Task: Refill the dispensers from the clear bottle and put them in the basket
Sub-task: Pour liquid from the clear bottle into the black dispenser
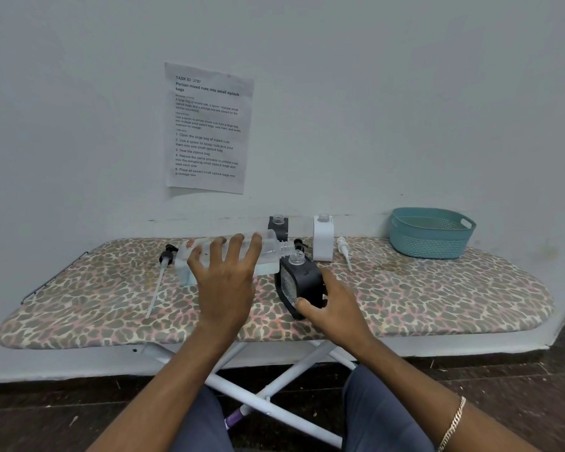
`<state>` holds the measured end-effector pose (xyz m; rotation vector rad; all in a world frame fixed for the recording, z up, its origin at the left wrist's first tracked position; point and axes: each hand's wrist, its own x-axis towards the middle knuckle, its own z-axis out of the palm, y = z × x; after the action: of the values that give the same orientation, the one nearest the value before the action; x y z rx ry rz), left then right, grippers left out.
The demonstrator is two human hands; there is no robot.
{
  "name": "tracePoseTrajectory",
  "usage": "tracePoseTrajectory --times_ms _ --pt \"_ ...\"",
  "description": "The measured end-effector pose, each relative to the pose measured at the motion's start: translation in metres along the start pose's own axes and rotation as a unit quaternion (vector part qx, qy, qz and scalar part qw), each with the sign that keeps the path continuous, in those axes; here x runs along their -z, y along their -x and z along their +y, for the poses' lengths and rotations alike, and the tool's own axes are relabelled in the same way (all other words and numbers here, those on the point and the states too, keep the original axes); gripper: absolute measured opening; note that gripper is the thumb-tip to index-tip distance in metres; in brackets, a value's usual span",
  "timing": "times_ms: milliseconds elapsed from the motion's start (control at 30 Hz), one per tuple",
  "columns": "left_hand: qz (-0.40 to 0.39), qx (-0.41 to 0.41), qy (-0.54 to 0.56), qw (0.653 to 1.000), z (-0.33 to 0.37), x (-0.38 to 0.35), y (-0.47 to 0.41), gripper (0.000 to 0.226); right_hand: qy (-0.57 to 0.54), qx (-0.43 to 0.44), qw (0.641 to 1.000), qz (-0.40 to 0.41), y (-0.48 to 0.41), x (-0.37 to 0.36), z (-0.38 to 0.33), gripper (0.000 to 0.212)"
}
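Clear plastic bottle (269,247), threaded neck over square black dispenser (307,278)

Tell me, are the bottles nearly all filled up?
Not nearly. Done: the pumps are off; a black pump and a white pump lie on the board. In hand: the left hand tips the clear bottle toward the neck of the black dispenser that the right hand steadies. Left: the second black dispenser and the white dispenser wait open by the wall, and no dispenser shows in the basket.
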<state>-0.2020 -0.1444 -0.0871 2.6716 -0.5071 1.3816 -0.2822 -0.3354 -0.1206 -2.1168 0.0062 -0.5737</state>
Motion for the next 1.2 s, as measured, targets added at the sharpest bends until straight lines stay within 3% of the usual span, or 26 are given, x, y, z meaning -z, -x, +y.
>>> tracePoseTrajectory --times_ms 1200 --pt "-0.008 -0.002 0.001 1.0 -0.0001 0.0008 -0.0009 0.074 -0.001 0.003 1.0 0.003 0.002 0.0014 -0.0029 0.037"
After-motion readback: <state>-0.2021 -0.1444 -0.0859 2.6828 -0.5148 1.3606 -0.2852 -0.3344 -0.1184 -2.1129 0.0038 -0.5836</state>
